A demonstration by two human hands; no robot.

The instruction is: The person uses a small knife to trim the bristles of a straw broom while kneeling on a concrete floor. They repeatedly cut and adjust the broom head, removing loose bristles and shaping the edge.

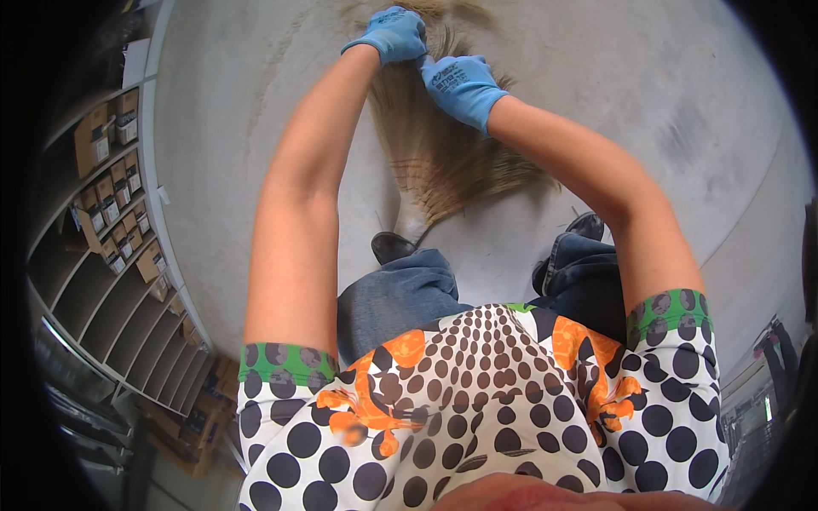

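Just beyond the left shoe, over grey floor, the straw broom runs lengthwise forward — narrow end toward the person, bristles fanning away to the left hand and right hand — their grip I cannot tell.

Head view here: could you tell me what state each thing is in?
Left hand: gloved, fingers curled near the straw tips; grip partly hidden.
Right hand: gloved, fingers curled beside the left; grip partly hidden.
Straw broom: bristles fanned out, stitched near the narrow end.
Shelf unit: open-fronted, partly filled.
Cardboard boxes: in shelf compartments; sealed or not, cannot tell.
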